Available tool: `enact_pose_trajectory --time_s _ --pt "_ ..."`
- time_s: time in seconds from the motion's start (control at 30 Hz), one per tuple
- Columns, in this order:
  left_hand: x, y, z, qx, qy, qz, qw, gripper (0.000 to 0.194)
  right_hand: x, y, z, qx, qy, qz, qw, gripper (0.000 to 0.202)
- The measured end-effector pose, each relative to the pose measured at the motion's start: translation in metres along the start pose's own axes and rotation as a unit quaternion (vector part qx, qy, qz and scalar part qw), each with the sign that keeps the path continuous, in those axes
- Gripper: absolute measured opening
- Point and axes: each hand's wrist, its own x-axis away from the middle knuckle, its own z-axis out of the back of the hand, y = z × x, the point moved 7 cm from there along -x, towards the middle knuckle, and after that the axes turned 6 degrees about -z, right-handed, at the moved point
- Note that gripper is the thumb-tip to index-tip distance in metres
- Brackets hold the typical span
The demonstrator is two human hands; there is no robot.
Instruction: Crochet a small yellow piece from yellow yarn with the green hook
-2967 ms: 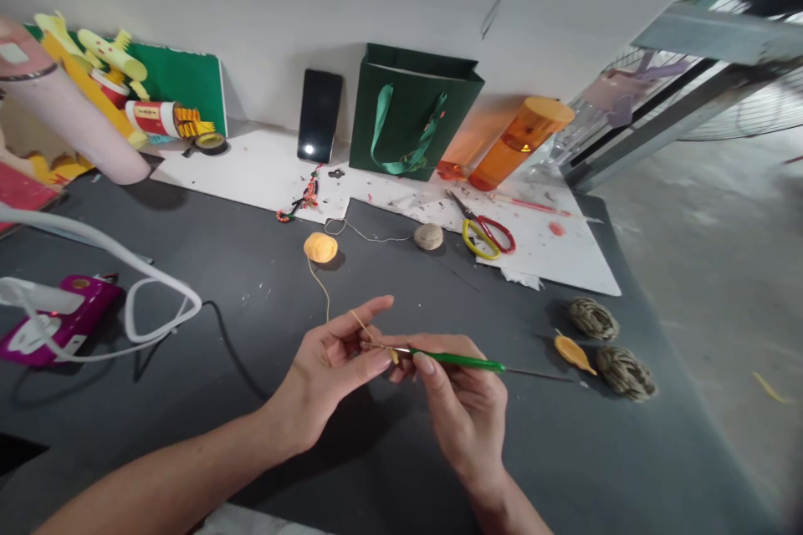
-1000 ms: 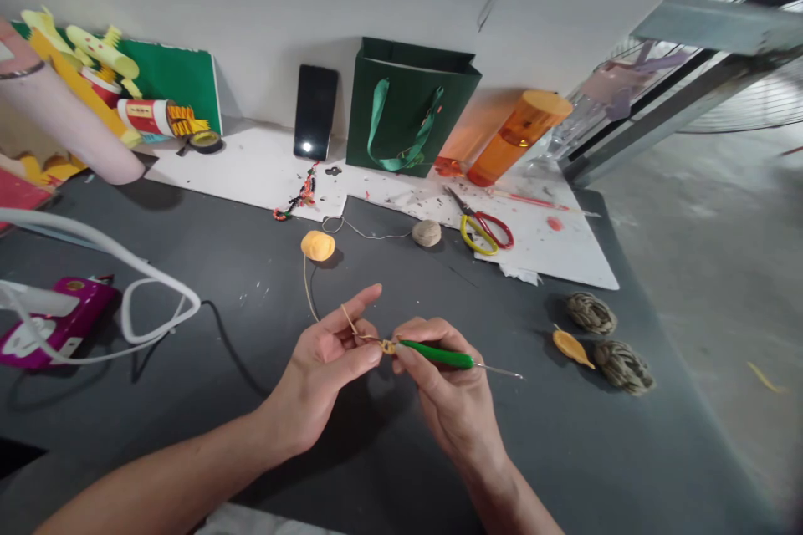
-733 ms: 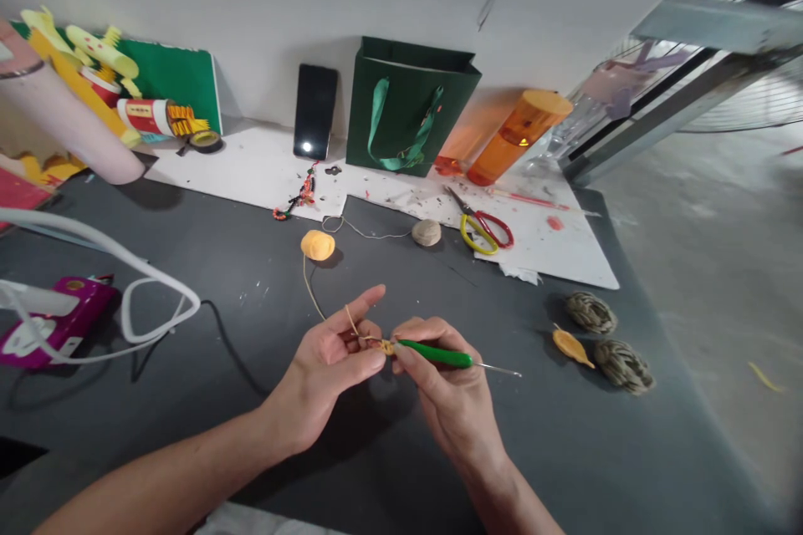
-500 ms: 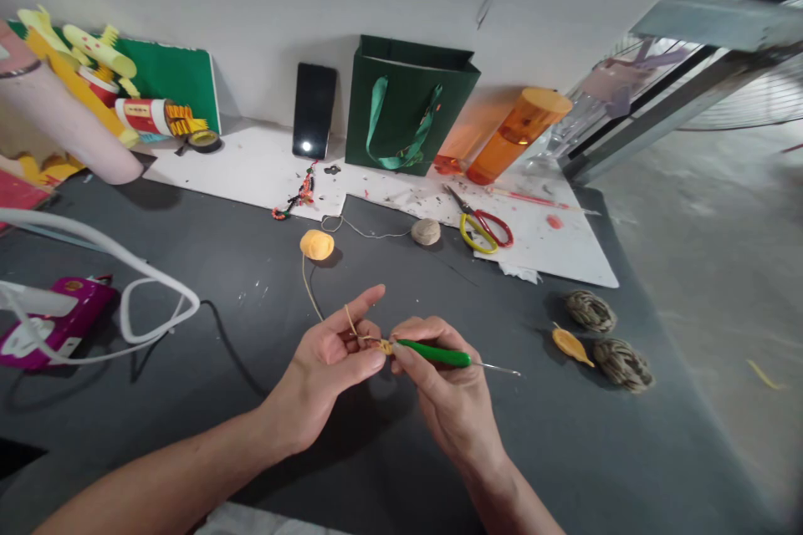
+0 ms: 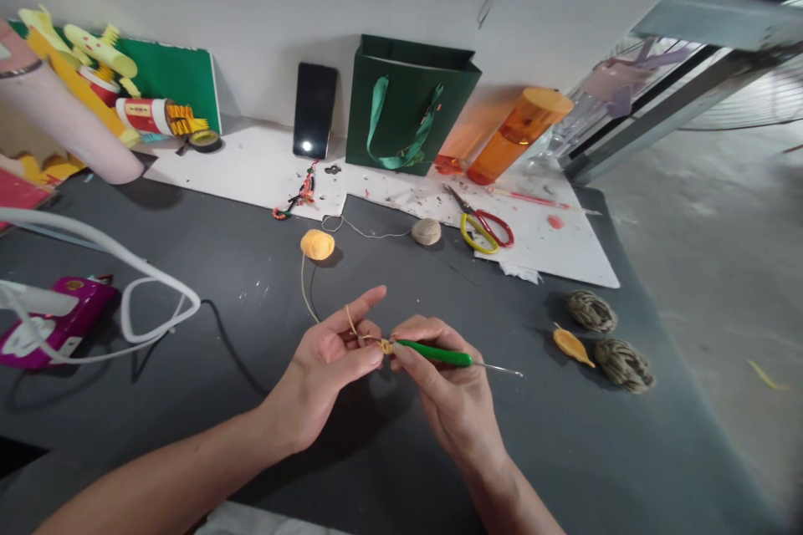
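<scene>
From the head view, a green-handled crochet hook (image 5: 439, 354) is gripped in the right hand (image 5: 448, 389), its fingers (image 5: 407, 358) closed around the handle near the working end, while the thin metal tail sticks out to the right past the hand. The left hand (image 5: 326, 368) is held just beside it, thumb and middle fingers pinched shut on a tiny yellow crocheted piece (image 5: 387, 346) at the hook's tip, with the index finger stretched out straight. A yellow thread (image 5: 305, 288) is looped over that index finger and runs back across the dark surface (image 5: 251, 267) to a small yellow ball of yarn (image 5: 317, 244). Well apart to the right, a yellow leaf shape (image 5: 570, 345) lies between two brownish yarn bundles (image 5: 593, 312). Scissors (image 5: 480, 226) are seen on a white board (image 5: 263, 167) further back.
</scene>
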Motion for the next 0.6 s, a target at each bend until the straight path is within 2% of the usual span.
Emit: enact_pose_trajectory --time_s 0.43,0.6 --pt "-0.001 0.003 0.003 0.012 0.022 -0.007 1.0 0.05 0.002 -0.007 0.001 0.014 -0.014 0.004 1.0 0.004" --pt "-0.001 0.006 0.001 0.016 0.024 -0.005 1.0 0.056 0.002 -0.011 0.002 0.024 -0.024 0.014 0.999 0.005"
